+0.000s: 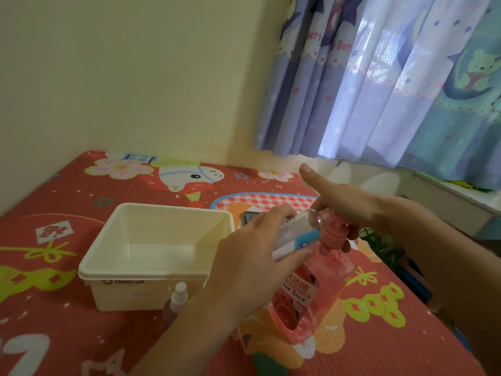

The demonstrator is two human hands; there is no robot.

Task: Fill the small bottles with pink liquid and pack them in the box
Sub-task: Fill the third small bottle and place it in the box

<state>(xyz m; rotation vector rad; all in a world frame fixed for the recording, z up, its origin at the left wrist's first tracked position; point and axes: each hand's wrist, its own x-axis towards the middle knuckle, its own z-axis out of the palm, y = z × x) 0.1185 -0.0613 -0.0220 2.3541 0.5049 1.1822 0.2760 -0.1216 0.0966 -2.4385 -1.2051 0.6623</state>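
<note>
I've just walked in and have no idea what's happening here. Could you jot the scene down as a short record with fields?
surface: red cartoon-print mat
left hand: holds a small labelled bottle, tilted, at the pump
right hand: on the pump of the pink liquid bottle
white box: open, nothing visible inside
spray bottle: upright before the box

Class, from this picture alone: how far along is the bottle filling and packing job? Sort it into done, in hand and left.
Done: one small spray bottle, capped, stands in front of the box and seems to hold pinkish liquid. In hand: the left hand tilts a small bottle at the pump of the pink bottle, where the right hand rests. Left: packing; the box looks empty.
</note>
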